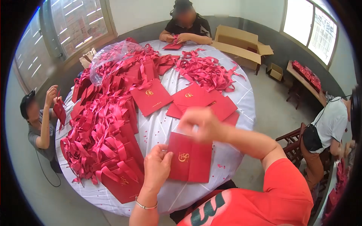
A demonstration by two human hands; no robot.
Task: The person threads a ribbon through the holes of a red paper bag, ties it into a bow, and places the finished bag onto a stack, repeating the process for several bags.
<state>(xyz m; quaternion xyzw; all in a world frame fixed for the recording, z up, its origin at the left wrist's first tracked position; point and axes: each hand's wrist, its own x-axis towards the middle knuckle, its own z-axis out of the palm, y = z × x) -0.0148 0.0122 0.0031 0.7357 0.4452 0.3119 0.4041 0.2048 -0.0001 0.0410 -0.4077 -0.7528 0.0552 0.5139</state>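
A red paper gift bag (200,162) with a gold emblem lies flat at the near edge of the table. My left hand (157,165) grips its left edge, thumb on the front. Over the bag's top edge hovers my right hand (200,122), blurred by motion, its fingers curled together; what they pinch, if anything, I cannot make out. Just beyond are several flat red bags (192,96) overlapping one another, and one more flat bag (151,98) farther left.
Finished-looking bags with ribbon handles (102,139) heap the table's left side. Loose red ribbons (207,71) lie at the back right. Clear plastic (107,60) covers part of the heap. Co-workers sit at the left (41,124) and far side (186,26); another person (328,124) is at right. Cardboard box (237,45) behind.
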